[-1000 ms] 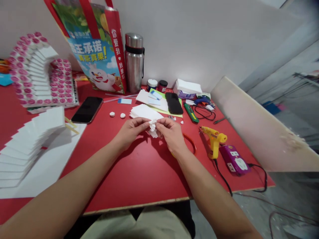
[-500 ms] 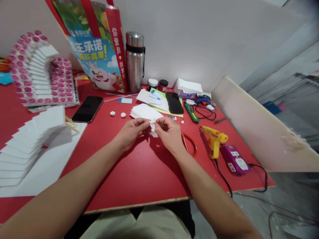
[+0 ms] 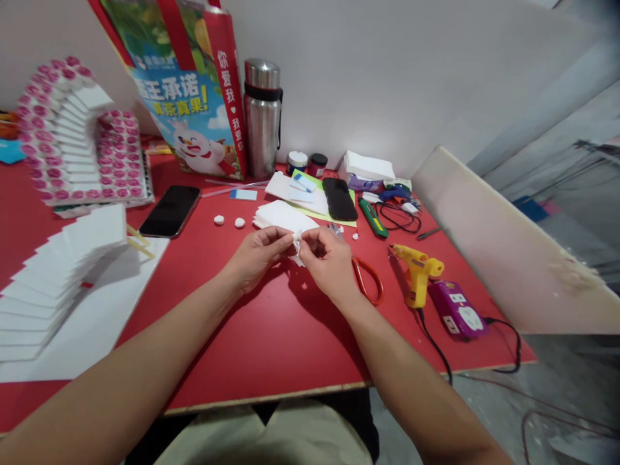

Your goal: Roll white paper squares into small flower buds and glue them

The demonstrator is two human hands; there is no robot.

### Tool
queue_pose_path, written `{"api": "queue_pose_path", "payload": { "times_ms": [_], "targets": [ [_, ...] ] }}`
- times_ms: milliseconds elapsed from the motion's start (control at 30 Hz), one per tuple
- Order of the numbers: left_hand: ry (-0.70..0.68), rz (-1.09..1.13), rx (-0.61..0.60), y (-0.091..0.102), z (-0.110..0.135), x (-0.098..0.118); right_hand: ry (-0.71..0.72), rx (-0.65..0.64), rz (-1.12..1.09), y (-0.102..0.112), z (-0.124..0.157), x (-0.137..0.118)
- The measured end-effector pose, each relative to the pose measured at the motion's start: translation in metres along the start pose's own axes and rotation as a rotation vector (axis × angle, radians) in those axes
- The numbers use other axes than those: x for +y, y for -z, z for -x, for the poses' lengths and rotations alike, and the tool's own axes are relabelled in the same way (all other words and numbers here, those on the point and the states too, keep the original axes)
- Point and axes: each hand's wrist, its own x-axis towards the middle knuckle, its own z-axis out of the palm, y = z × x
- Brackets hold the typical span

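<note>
hands: left [image 3: 252,259], right [image 3: 328,261], nearly closed; both pinching crumpled white paper [image 3: 297,239]; forearms [image 3: 184,339] angled inward over tabletop [image 3: 271,349]

The crumpled piece [image 3: 297,238] in the fingers [image 3: 281,245] looks like soft, matt paper, though it is too small to be sure. The stack [image 3: 279,216] is smooth matt paper. The tabletop [image 3: 271,345] is smooth with a faint sheen; the flask [image 3: 260,135], shiny metal; the bag [image 3: 194,129], slick and plastic-like; the glue gun [image 3: 415,274], smooth plastic.
</note>
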Motion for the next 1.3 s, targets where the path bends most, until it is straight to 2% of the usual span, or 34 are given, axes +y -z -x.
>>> {"api": "queue_pose_path", "payload": {
  "times_ms": [133,267,333,533,667,967,1300],
  "targets": [
    [-0.101,-0.123,-0.026,0.002,-0.001,0.001,-0.005,-0.030,-0.052,0.004,-0.001,-0.005],
    [-0.243,-0.313,0.015,0.004,-0.001,0.007,0.037,-0.130,-0.105,0.013,-0.005,-0.011],
    [-0.322,-0.420,0.023,0.006,-0.001,0.010,0.010,-0.154,-0.177,0.017,-0.008,-0.011],
    [-0.583,-0.860,-0.047,0.009,0.002,0.015,-0.485,-0.201,-0.652,0.021,-0.016,0.001],
    [-0.703,-0.991,-0.113,0.010,0.003,0.016,-0.555,-0.195,-0.705,0.022,-0.016,0.002],
    [-0.800,-1.078,-0.133,0.013,0.000,0.015,-0.588,-0.218,-0.668,0.022,-0.015,-0.004],
    [-0.776,-1.110,-0.130,0.013,0.000,0.014,-0.493,-0.179,-0.522,0.018,-0.014,-0.004]
  ]
}}
